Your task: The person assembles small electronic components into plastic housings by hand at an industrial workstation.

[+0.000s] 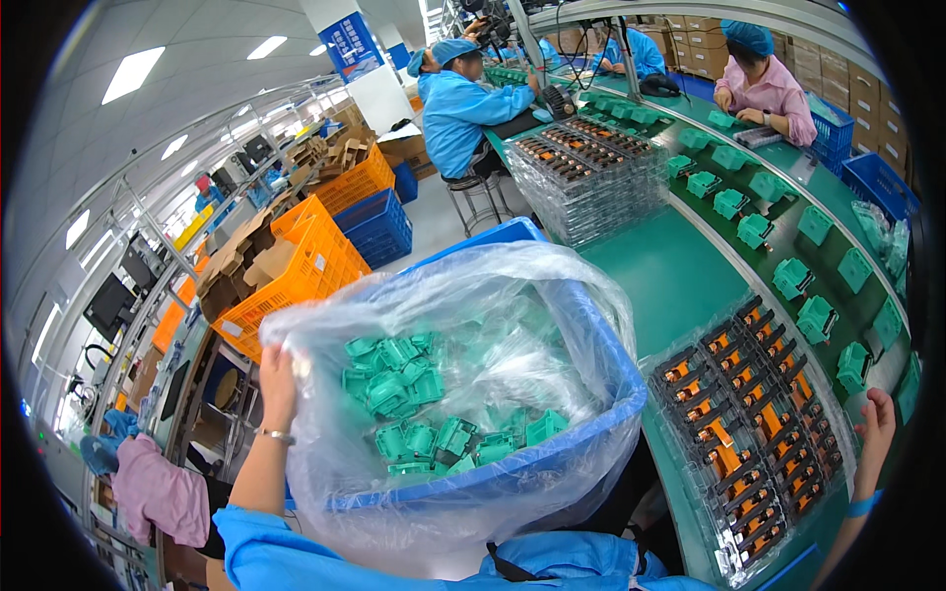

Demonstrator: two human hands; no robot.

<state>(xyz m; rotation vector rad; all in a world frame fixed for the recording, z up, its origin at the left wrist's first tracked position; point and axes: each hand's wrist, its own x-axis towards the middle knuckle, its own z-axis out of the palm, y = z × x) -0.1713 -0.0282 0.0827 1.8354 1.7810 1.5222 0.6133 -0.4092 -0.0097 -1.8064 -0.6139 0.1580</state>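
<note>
Two hands are steadying a load at the table edge. A long green-topped table (660,276) is running from 6 o'clock toward 12 o'clock, and a large blue plastic bin (552,463) is sitting against its near left side, lined with a clear crinkled plastic bag (512,325). The left hand (277,379), at 9 o'clock of the bin, is closing its fingers on the bag's bunched rim, gripping the film. The right hand (876,419), at 3 o'clock and well apart from the bin, is resting half curled beside a clear tray of black and orange parts (754,433); whether it is gripping anything I cannot tell. Small green plastic housings (414,404) are lying heaped inside the bag, just right of the left hand and below it. Judging from this, the bag is being opened or shifted; reaching the housings is likely calling for the rim to be pulled back first, gently, since the film is thin.
</note>
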